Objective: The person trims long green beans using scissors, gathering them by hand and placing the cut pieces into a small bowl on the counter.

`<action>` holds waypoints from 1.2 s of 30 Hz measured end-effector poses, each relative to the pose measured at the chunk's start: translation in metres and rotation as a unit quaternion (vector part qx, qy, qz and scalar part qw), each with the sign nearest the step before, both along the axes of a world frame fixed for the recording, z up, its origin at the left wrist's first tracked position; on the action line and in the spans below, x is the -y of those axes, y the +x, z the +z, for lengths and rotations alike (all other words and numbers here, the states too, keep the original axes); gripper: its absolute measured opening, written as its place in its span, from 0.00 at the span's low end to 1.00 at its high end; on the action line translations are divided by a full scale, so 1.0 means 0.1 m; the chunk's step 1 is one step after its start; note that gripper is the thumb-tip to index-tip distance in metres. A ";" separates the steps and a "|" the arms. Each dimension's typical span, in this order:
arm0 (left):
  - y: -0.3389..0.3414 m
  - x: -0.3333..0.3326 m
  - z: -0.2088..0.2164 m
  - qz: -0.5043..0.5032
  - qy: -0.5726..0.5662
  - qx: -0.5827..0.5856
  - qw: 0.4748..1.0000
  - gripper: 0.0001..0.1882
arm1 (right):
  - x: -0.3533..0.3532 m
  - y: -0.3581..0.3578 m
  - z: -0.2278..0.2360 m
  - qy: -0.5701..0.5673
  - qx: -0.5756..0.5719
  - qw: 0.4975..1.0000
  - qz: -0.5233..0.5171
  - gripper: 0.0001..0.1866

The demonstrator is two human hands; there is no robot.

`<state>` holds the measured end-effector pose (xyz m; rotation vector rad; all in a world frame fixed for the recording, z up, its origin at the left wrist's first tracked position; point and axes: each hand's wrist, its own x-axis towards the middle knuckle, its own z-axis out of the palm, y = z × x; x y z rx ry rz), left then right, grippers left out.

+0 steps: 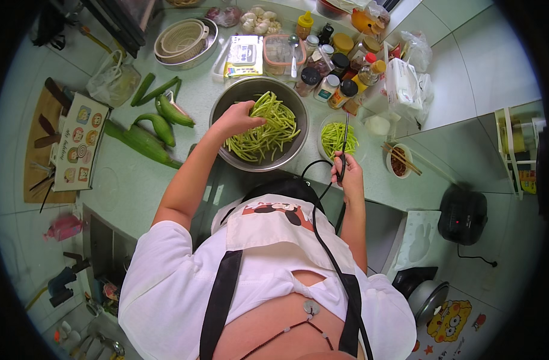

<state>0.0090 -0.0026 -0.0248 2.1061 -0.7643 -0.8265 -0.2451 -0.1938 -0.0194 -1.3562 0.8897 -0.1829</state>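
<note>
A large steel bowl (216, 99) stands at the middle of the counter, heaped with long thin green beans (268, 129). Over its left side my left hand (238, 119) reaches in, fingers closed on some of the beans. My right hand (348, 173) grips a pair of black-handled scissors (346, 135), blades pointing away from me. Just beyond that hand, a smaller clear bowl (361, 150) contains short cut green pieces (334, 137). The scissor blades pass above this bowl's right part. The left fingertips are partly hidden among the beans.
Several spice jars (340, 63) crowd the back right, near a lidded plastic container (277, 51). Gourds (157, 129) lie at the left, beside a knife rack (70, 141). Chopsticks rest across a small bowl (398, 161) at the right. White colanders (181, 41) sit in a steel basin.
</note>
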 end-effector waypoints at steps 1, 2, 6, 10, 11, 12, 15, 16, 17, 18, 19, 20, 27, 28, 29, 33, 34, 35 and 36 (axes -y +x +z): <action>0.02 -0.01 -0.08 0.012 -0.044 -0.056 0.997 0.17 | 0.00 0.00 0.02 0.001 0.000 1.000 0.000 0.12; 0.04 -0.03 -0.16 0.023 -0.087 -0.111 0.990 0.17 | 0.00 0.00 0.03 0.001 -0.001 1.000 0.000 0.12; 0.04 -0.10 -0.19 0.057 -0.130 -0.295 0.945 0.16 | 0.00 -0.01 0.04 0.005 0.005 1.000 -0.002 0.12; 0.00 -0.17 -0.22 0.062 -0.149 -0.252 0.954 0.18 | 0.00 -0.04 0.03 0.005 0.013 1.000 -0.001 0.12; -0.03 -0.18 -0.22 0.064 -0.159 -0.217 0.961 0.19 | 0.00 -0.05 0.02 0.003 0.015 1.000 0.000 0.12; -0.06 -0.20 -0.23 0.057 -0.127 -0.033 0.990 0.19 | 0.00 -0.05 0.03 0.002 0.014 1.000 0.001 0.12; -0.11 -0.25 -0.27 0.034 0.013 0.322 0.946 0.17 | -0.02 -0.06 0.04 -0.005 0.007 1.000 0.003 0.12; -0.11 -0.25 -0.26 0.032 0.076 0.309 0.947 0.16 | -0.02 -0.05 0.04 -0.009 0.003 1.000 0.005 0.13; -0.11 -0.24 -0.24 0.030 0.139 0.295 0.945 0.15 | -0.03 -0.05 0.05 -0.014 -0.002 1.000 0.006 0.13; -0.12 -0.23 -0.22 0.018 0.156 0.288 0.945 0.13 | -0.04 -0.05 0.05 -0.013 0.000 1.000 0.007 0.13; -0.14 -0.21 -0.19 0.007 0.174 0.280 0.944 0.11 | -0.05 -0.05 0.04 -0.012 0.002 1.000 0.008 0.13; -0.15 -0.19 -0.16 -0.005 0.191 0.272 0.943 0.10 | -0.05 -0.05 0.04 -0.011 0.004 1.000 0.009 0.13; -0.07 -0.22 -0.05 0.088 -0.056 -0.018 0.994 0.15 | -0.09 -0.06 0.04 -0.022 0.006 1.000 0.007 0.13; -0.04 -0.24 -0.07 0.077 -0.094 -0.073 0.990 0.16 | -0.11 -0.06 0.04 -0.022 0.001 1.000 0.007 0.13; -0.01 -0.24 -0.08 0.065 -0.131 -0.127 0.981 0.17 | -0.11 -0.04 0.04 -0.022 -0.005 1.000 0.007 0.13; -0.06 -0.31 0.01 0.106 -0.201 -0.211 0.951 0.13 | -0.11 -0.03 -0.01 -0.020 0.010 1.000 0.016 0.13; -0.05 -0.33 -0.02 0.118 -0.212 -0.235 0.941 0.12 | -0.11 -0.03 0.01 -0.022 0.008 1.000 0.017 0.13; -0.04 -0.35 -0.06 0.129 -0.222 -0.259 0.931 0.11 | -0.12 -0.02 0.03 -0.024 0.006 1.000 0.019 0.13; -0.04 -0.38 -0.10 0.141 -0.231 -0.283 0.920 0.10 | -0.12 -0.02 0.04 -0.018 0.010 1.000 0.014 0.13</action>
